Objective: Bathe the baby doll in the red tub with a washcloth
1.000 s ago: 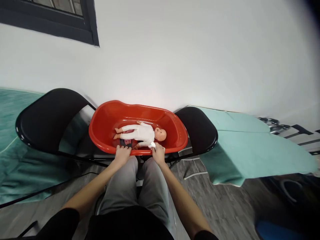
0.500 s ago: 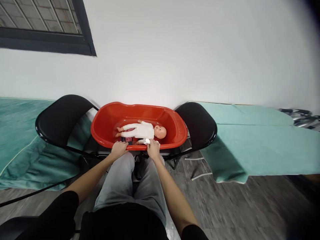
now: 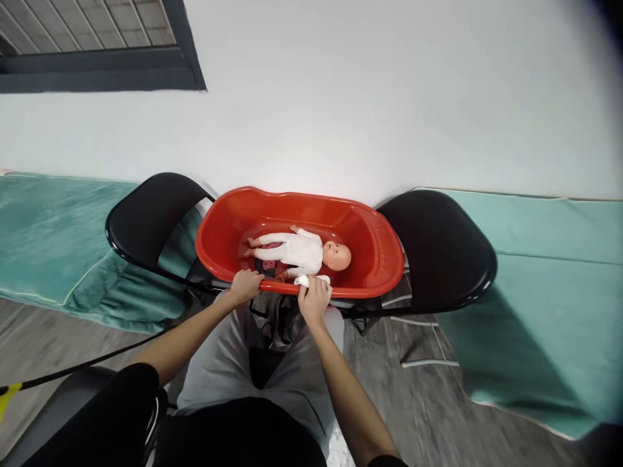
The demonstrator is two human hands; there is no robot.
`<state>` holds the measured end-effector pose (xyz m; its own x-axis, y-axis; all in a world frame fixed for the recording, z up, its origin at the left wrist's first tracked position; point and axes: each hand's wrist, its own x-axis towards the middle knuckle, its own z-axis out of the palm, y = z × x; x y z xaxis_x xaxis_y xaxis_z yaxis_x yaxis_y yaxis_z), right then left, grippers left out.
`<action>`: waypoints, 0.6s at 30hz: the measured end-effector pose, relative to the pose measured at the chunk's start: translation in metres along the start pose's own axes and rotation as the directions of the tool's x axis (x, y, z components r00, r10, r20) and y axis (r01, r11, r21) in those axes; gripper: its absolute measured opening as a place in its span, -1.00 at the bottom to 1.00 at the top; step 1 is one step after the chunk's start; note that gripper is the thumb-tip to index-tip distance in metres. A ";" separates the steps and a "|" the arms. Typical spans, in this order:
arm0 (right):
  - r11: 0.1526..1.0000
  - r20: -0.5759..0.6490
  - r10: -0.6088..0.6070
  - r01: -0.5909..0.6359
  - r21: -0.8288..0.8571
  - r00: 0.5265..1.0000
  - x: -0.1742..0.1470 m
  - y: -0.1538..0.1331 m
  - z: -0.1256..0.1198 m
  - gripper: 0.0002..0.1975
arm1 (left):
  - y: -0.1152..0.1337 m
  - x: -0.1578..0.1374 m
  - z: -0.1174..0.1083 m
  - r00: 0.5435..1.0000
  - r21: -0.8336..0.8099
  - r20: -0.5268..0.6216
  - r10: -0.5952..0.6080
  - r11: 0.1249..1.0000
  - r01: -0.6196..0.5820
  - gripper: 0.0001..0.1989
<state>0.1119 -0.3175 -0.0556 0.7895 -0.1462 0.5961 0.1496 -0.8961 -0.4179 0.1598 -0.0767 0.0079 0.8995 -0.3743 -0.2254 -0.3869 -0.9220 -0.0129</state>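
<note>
I had left hand (image 3: 246, 285) curled over the red baby tub (image 3: 384, 259) rim, right hand (image 3: 314, 299) pinching a white cloth (image 3: 311, 280) beside the doll (image 3: 304, 251); wiping needs light strokes.

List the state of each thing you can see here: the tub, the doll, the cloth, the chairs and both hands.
Red tub: upright, resting across two chairs.
Doll: lying on its back inside the tub, head to the right, dressed in white.
White cloth: bunched at the tub's near rim, under the right hand.
Left hand: curled over the near rim.
Black chairs: unfolded, side by side.
</note>
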 end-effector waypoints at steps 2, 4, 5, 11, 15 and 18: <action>1.000 -0.022 -0.004 0.004 0.004 1.000 -0.001 0.002 0.004 -0.69 | -0.001 0.002 -0.001 1.000 0.052 0.001 0.024 0.998 -0.024 -0.76; 1.000 -0.046 -0.009 0.009 0.001 0.999 -0.002 0.002 0.006 -0.68 | -0.001 0.003 -0.002 0.999 0.070 0.001 0.045 0.997 -0.045 -0.76; 1.000 -0.052 -0.009 0.009 -0.001 0.999 -0.002 0.002 0.006 -0.68 | -0.002 0.003 -0.002 0.998 0.070 0.000 0.055 0.996 -0.055 -0.76; 0.999 -0.033 0.011 -0.013 -0.041 0.999 -0.001 -0.001 0.004 -0.66 | -0.003 0.001 -0.002 0.997 0.051 -0.020 0.074 0.996 -0.073 -0.76; 0.993 0.015 0.049 -0.047 -0.104 0.999 0.001 -0.004 0.001 -0.66 | -0.003 -0.002 -0.003 0.996 0.028 -0.032 0.078 0.997 -0.078 -0.74; 0.986 0.082 0.087 -0.074 -0.151 0.993 0.004 -0.008 -0.004 -0.68 | -0.003 -0.004 -0.006 0.994 0.014 -0.052 0.094 0.996 -0.093 -0.73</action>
<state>0.1111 -0.3125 -0.0474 0.8456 -0.1886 0.4994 -0.0006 -0.9358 -0.3524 0.1585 -0.0729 0.0145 0.8684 -0.4639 -0.1751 -0.4720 -0.8816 -0.0056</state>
